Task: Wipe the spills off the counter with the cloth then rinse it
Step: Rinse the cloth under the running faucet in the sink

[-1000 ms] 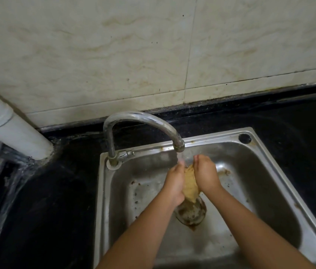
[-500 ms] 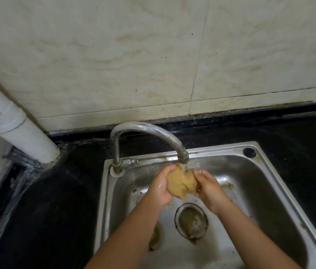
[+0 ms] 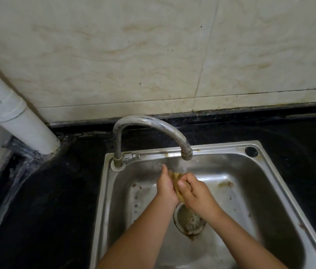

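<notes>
1. Both hands work inside the steel sink [image 3: 281, 193], just below and to the near left of the tap [image 3: 147, 125] spout. The left hand [image 3: 165, 188] wraps its fingers round the left side of the yellow cloth [image 3: 176, 179]; the right hand [image 3: 194, 191] curls over it from the right, thumb pressed on top. Only a small wad of cloth shows between the two palms.

2. Water seems to fall from the spout just right of the hands. The risk I see: the cloth sits a little left of the stream, so most of it may stay unrinsed unless it is brought under the flow.

3. Bunched this tightly, the inner folds could keep their dirt. It probably needs opening out and squeezing again.

4. The drain [image 3: 189, 220] lies directly below the hands, with froth or residue on it. If the wet cloth slips from the grip, it would land on that grime and need washing over.

5. Hard wringing close to the spout could throw drops over the near rim onto the black counter [image 3: 52, 200], which already glistens wet at its left side near the white pipe [image 3: 17, 121], undoing the wiping.
</notes>
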Motion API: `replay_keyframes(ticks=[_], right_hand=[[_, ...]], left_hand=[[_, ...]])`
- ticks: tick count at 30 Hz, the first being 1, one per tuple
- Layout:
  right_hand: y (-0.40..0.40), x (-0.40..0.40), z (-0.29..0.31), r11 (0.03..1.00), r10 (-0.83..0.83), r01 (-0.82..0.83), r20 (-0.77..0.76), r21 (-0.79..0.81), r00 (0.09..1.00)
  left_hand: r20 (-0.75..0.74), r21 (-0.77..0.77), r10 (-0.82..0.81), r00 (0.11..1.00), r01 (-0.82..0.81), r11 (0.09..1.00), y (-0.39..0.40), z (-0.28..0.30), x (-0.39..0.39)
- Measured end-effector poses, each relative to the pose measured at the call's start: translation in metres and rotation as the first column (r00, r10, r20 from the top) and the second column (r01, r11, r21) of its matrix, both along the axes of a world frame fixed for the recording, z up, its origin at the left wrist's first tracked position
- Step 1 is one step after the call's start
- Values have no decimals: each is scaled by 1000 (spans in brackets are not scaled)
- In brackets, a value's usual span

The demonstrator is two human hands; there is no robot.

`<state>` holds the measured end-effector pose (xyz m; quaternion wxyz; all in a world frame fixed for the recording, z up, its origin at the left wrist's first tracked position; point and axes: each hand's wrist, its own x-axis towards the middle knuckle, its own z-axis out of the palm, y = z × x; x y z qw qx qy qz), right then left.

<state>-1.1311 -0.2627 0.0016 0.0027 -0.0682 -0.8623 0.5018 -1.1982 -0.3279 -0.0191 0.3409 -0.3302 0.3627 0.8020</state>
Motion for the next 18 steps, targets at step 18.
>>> replay_keyframes(ticks=[18], right_hand=[[35, -36, 0, 940, -328, 332, 63, -74, 943]], left_hand=[[-46, -112, -157, 987, 151, 982, -9, -2, 6]])
